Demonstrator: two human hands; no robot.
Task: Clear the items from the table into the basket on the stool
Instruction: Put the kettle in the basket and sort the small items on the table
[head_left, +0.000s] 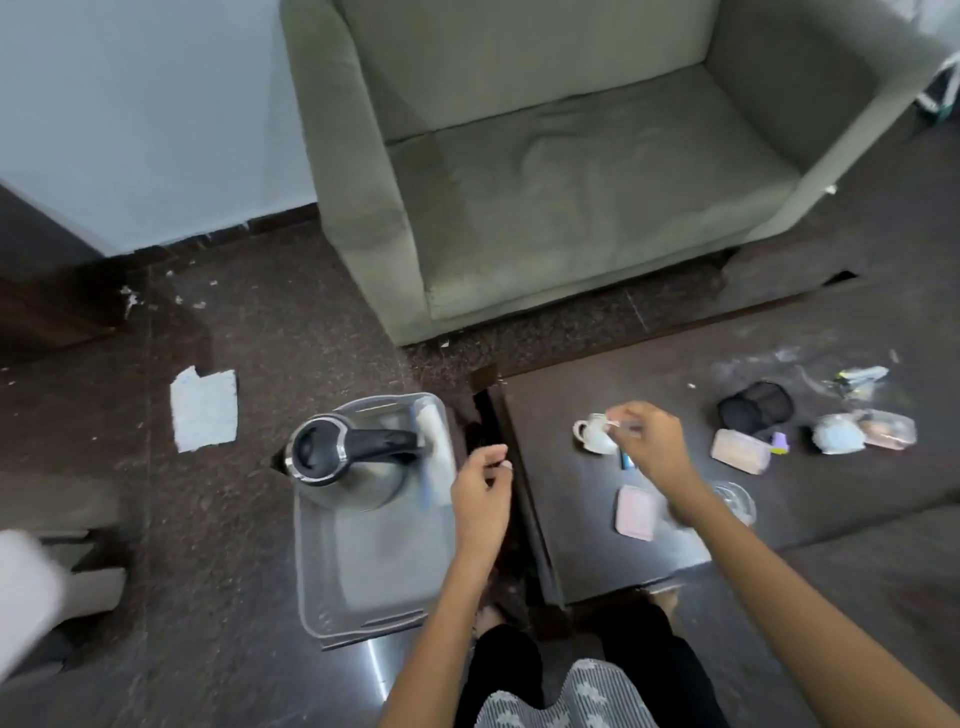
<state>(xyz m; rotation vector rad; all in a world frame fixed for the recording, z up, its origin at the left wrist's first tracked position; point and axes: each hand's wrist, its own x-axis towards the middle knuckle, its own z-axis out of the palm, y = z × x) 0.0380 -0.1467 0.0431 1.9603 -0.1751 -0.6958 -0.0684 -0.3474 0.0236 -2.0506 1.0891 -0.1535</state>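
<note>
A clear plastic basket (374, 551) stands on the stool at the left. It holds a steel kettle with a black lid and handle (343, 457) and a white roll (436, 452). My left hand (480, 488) hovers over the basket's right rim, fingers loosely curled and holding nothing. On the dark table (582, 551), my right hand (649, 447) pinches the rim of a white cup (592, 434); the grip is blurred. A blue stick (627, 461) pokes out under that hand. A pink flat case (636, 512) and a clear glass (735, 501) lie near my right forearm.
Further right on the table are a black mesh holder (756, 408), a pinkish lidded box (740, 451), a small purple item (779, 442), wrapped round packs (860, 434) and a clear packet (857, 376). A green armchair (545, 182) stands behind. A paper scrap (204, 410) lies on the floor.
</note>
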